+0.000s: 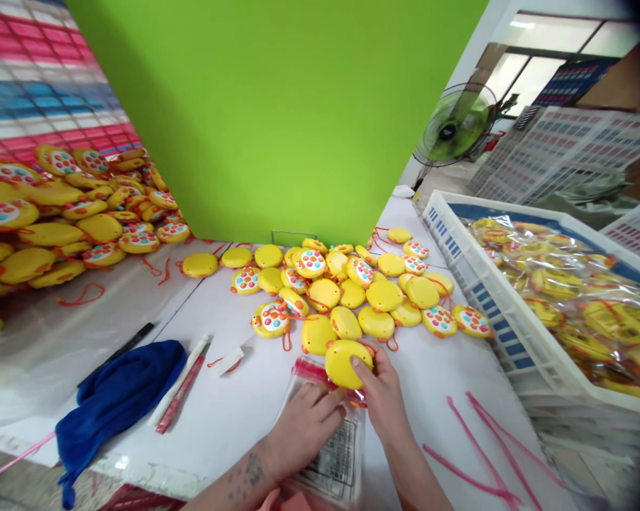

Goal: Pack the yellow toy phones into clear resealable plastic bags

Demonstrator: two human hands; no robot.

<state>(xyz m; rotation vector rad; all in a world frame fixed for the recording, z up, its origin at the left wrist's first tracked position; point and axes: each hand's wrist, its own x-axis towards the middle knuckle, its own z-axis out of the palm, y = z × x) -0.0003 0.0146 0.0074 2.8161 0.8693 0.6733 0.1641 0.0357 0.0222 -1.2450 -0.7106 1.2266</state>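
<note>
My right hand (384, 394) grips a yellow chick-shaped toy (344, 363), back side up, thumb across it and fingers beneath. The toy sits over the red-edged mouth of a clear plastic bag (328, 472). My left hand (309, 422) lies on the bag with its fingers bent at the mouth, close to the toy. Printed paper with dark text shows through the bag. Just beyond my hands spreads a loose pile of similar toys (325, 294), some showing white faces with coloured buttons and orange cords.
A green panel (277, 121) stands behind the pile. More toys (59, 234) are heaped at left. A blue cloth (120, 397), a black pen (123, 348) and a white-and-red stick lie left; pink strips (490, 454) lie right. A white crate (490, 326) holds bagged toys.
</note>
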